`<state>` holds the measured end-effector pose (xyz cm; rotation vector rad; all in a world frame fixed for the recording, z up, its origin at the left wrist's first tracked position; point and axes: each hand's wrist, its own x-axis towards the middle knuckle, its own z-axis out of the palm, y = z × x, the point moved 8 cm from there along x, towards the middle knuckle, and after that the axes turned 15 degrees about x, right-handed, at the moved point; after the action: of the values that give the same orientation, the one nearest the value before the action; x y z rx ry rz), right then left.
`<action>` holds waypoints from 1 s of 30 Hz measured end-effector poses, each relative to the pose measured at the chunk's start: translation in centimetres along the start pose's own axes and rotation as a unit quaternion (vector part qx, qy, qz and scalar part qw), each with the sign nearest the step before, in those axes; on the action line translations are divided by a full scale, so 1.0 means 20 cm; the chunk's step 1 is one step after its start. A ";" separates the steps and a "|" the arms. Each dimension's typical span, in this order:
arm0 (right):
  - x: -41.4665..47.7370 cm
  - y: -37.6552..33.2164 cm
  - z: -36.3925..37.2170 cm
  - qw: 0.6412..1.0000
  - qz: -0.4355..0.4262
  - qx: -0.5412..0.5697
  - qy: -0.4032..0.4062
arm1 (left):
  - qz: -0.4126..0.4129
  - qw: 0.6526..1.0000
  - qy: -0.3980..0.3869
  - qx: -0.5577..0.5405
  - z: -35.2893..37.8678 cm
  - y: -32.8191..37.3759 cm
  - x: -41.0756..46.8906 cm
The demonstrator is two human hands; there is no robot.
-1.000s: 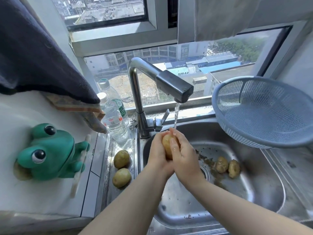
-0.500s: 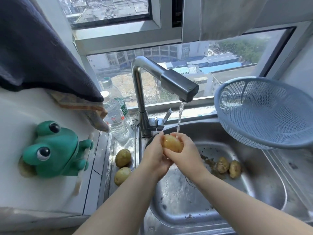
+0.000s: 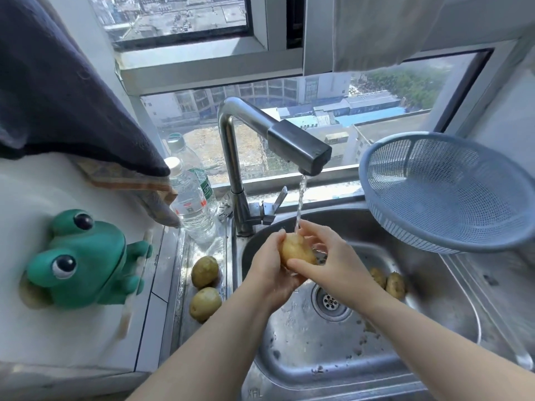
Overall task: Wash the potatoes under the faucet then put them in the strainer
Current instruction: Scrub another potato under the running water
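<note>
A yellow potato (image 3: 295, 249) sits under the running stream from the faucet (image 3: 301, 149), over the steel sink (image 3: 434, 337). My left hand (image 3: 267, 269) cups it from the left and below. My right hand (image 3: 330, 256) curls its fingers over the potato's right side and top. Two dirty potatoes (image 3: 389, 282) lie in the basin to the right of my hands. Two more potatoes (image 3: 205, 287) rest on the ledge left of the sink. The blue strainer (image 3: 451, 192) sits tilted on the sink's back right corner and holds nothing.
Two plastic water bottles (image 3: 189, 198) stand left of the faucet base. A green frog figure (image 3: 84, 259) hangs on the left wall under a dark cloth (image 3: 58, 91). Dirt specks lie around the drain (image 3: 330, 302). A window runs behind the sink.
The potato has turned in my hands under the water, and my right hand has shifted from covering its front to its right side. The view has moved slightly.
</note>
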<state>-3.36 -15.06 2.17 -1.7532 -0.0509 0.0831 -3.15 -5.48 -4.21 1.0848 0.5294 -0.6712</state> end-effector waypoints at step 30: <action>0.10 0.14 -0.07 0.825 0.212 0.503 0.144 | -0.058 0.970 -0.018 0.236 0.19 0.11 0.04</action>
<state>-1.30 -16.71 -0.38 -0.6650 0.5258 0.1355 -0.77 -8.53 -1.99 1.4915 0.4117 -0.9485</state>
